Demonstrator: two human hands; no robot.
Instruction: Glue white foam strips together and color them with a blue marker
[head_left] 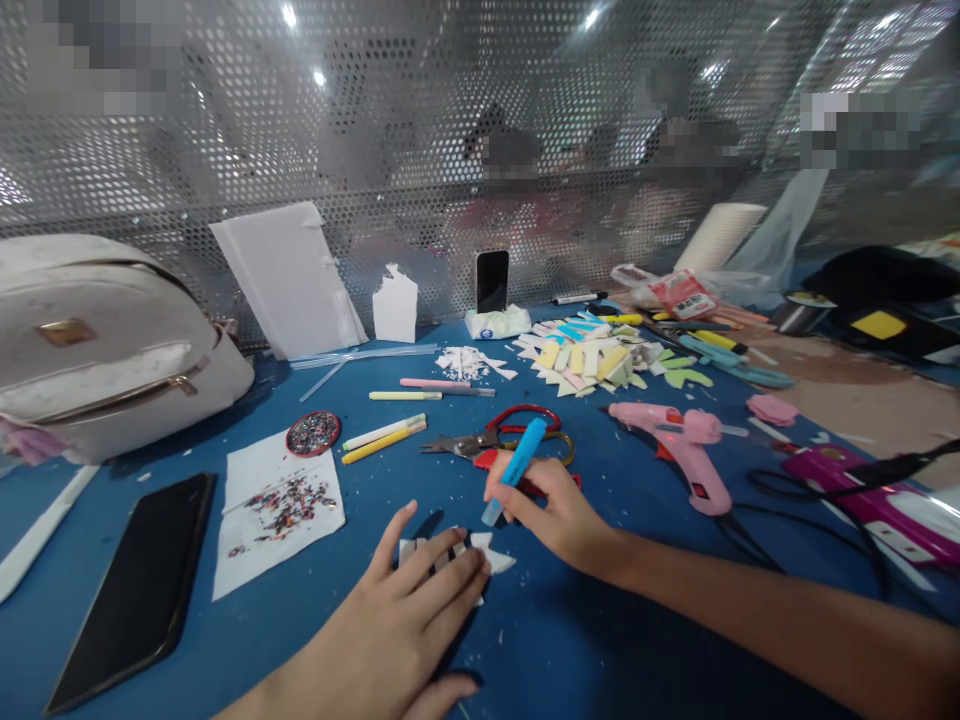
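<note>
My left hand lies flat with fingers spread, pressing down a small white cut-out piece on the blue table. My right hand is closed round a blue marker, held tilted with its tip down at the white piece. Just behind that hand lie red-handled scissors.
A pink glue gun and a magenta one with black cords lie at right. Paper with glitter, a glitter dish, pens, a black phone, a white bag sit left; coloured foam pieces behind.
</note>
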